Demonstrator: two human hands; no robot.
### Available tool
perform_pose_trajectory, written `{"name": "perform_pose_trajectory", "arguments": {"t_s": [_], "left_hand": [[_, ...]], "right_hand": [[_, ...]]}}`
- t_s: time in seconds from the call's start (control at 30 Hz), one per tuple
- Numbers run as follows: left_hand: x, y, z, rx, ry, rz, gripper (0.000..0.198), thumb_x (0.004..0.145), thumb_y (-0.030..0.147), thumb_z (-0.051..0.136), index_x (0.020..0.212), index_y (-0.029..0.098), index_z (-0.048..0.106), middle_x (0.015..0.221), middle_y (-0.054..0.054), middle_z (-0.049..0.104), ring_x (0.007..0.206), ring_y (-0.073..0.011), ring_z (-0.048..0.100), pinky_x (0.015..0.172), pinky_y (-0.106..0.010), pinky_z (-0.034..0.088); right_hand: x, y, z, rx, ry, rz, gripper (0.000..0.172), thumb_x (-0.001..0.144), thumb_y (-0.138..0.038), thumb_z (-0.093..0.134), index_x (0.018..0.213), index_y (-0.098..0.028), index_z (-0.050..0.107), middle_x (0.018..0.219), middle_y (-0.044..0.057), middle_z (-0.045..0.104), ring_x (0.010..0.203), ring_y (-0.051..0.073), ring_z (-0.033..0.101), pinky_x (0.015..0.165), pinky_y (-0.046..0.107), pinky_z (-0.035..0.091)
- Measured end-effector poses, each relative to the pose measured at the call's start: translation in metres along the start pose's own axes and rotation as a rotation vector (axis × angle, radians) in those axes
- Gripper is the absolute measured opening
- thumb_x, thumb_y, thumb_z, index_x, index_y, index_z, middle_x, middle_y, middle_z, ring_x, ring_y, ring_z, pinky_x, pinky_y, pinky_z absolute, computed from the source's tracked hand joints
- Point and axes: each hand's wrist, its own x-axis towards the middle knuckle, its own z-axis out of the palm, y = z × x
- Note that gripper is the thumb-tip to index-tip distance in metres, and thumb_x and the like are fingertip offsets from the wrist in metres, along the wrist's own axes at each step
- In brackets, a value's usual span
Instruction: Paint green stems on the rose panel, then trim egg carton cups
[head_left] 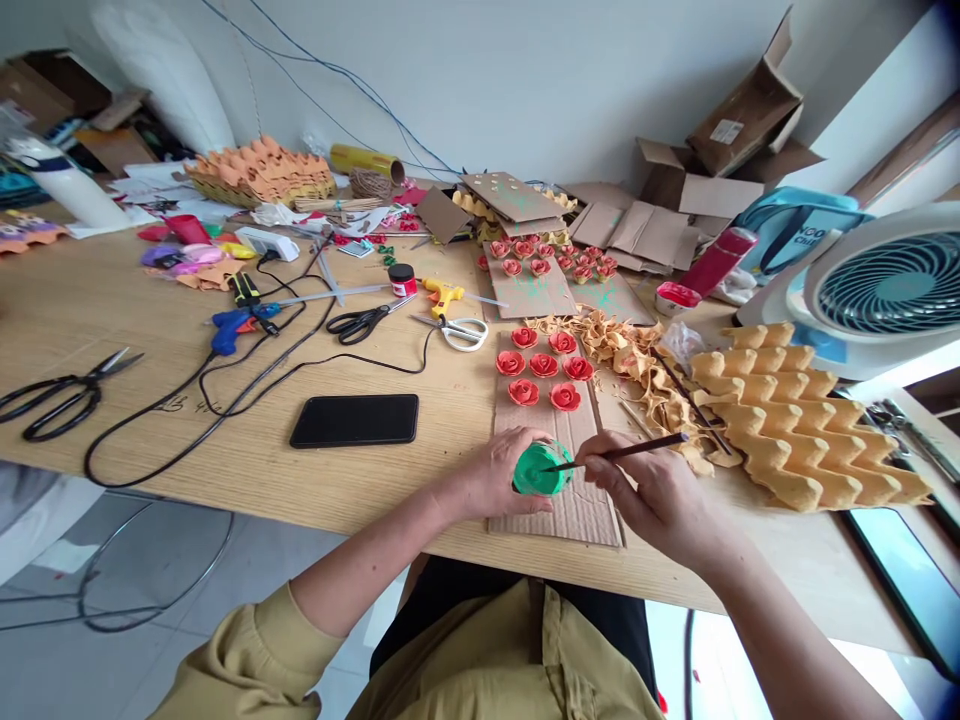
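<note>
My left hand (501, 478) is wrapped round a small cup of green paint (534, 470), tilted so its mouth faces me. In my right hand (637, 480) is a thin dark paintbrush (641, 449), pinched near the bristle end, with its tip in the green paint. Both hands are over the near part of a corrugated cardboard sheet (517, 525). On that sheet's far part sit several red paper roses (543, 365), in rows just beyond the cup.
To the right lie a yellow egg tray (795, 430) and torn scraps (619, 345), with a fan (877, 280) behind. A phone (354, 420), scissors (364, 322), glue guns (442, 295) and looping cables (150, 478) lie to the left. More roses stand on cardboard (529, 290) farther back.
</note>
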Motion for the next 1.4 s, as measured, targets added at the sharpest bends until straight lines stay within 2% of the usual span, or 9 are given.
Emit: {"name": "perform_pose_trajectory", "arguments": {"t_s": [0.17,0.4,0.57,0.8,0.9,1.03,1.13,1.23,1.4], "left_hand": [[0.000,0.002,0.000,0.004,0.013,-0.008,0.074,0.064,0.038,0.088,0.126,0.019,0.052,0.123,-0.012,0.063,0.114,-0.0296,0.061,0.101,-0.043,0.047],[0.001,0.000,-0.001,0.017,-0.018,0.000,0.072,0.067,0.043,0.085,0.127,0.021,0.051,0.124,-0.012,0.062,0.115,-0.0298,0.060,0.100,-0.043,0.047],[0.000,-0.001,0.000,0.017,-0.004,-0.024,0.074,0.064,0.042,0.087,0.126,0.021,0.051,0.124,-0.011,0.063,0.114,-0.0302,0.061,0.101,-0.045,0.047],[0.000,0.001,-0.001,-0.006,-0.006,-0.009,0.078,0.063,0.041,0.088,0.128,0.021,0.050,0.128,-0.011,0.061,0.120,-0.0293,0.058,0.105,-0.045,0.045],[-0.001,0.003,-0.002,-0.020,0.007,-0.038,0.080,0.062,0.039,0.089,0.129,0.021,0.048,0.130,-0.011,0.061,0.120,-0.0290,0.058,0.106,-0.044,0.044],[-0.002,0.005,-0.003,-0.031,-0.003,-0.064,0.077,0.062,0.040,0.089,0.126,0.022,0.050,0.127,-0.011,0.062,0.117,-0.0293,0.060,0.104,-0.044,0.046],[-0.003,0.006,-0.004,-0.036,-0.008,-0.077,0.077,0.062,0.044,0.089,0.125,0.021,0.051,0.126,-0.010,0.063,0.116,-0.0293,0.060,0.103,-0.044,0.046],[-0.003,0.007,-0.006,-0.041,-0.019,-0.081,0.076,0.063,0.045,0.088,0.125,0.021,0.052,0.125,-0.010,0.063,0.115,-0.0289,0.061,0.102,-0.043,0.047],[-0.004,0.006,-0.006,-0.036,-0.012,-0.070,0.076,0.063,0.046,0.088,0.125,0.020,0.052,0.127,-0.011,0.062,0.116,-0.0286,0.060,0.103,-0.042,0.046]], "right_hand": [[0.006,0.006,0.005,-0.003,-0.025,-0.035,0.021,0.104,-0.020,0.040,0.097,-0.018,0.060,0.090,0.005,0.066,0.079,0.015,0.063,0.071,0.029,0.049],[0.007,-0.008,0.000,-0.006,-0.105,-0.033,0.023,0.103,-0.020,0.040,0.090,-0.019,0.059,0.083,0.004,0.066,0.072,0.015,0.062,0.066,0.028,0.047],[0.012,-0.006,0.008,-0.008,-0.009,-0.062,0.023,0.103,-0.018,0.041,0.091,-0.018,0.061,0.087,0.005,0.068,0.071,0.014,0.062,0.065,0.027,0.047],[0.003,-0.017,-0.007,-0.001,0.100,-0.045,0.020,0.102,-0.019,0.043,0.090,-0.020,0.059,0.083,0.003,0.065,0.069,0.013,0.062,0.065,0.025,0.048],[-0.001,-0.021,-0.009,-0.027,0.107,-0.041,0.020,0.102,-0.019,0.044,0.088,-0.020,0.059,0.083,0.004,0.067,0.067,0.013,0.062,0.063,0.026,0.048],[-0.004,-0.024,-0.010,-0.050,0.246,-0.032,0.015,0.100,-0.018,0.046,0.093,-0.021,0.059,0.078,0.002,0.066,0.061,0.012,0.060,0.056,0.025,0.046],[-0.005,-0.026,-0.011,-0.062,0.211,-0.035,0.016,0.100,-0.018,0.047,0.089,-0.021,0.059,0.075,0.001,0.066,0.059,0.012,0.061,0.056,0.024,0.046],[-0.005,-0.028,-0.011,-0.058,0.255,-0.009,0.018,0.100,-0.018,0.045,0.090,-0.021,0.059,0.072,0.001,0.065,0.058,0.013,0.061,0.056,0.025,0.046],[-0.007,-0.027,-0.009,-0.039,0.229,0.009,0.018,0.100,-0.018,0.046,0.088,-0.021,0.059,0.073,0.001,0.065,0.061,0.014,0.061,0.058,0.024,0.046]]}}
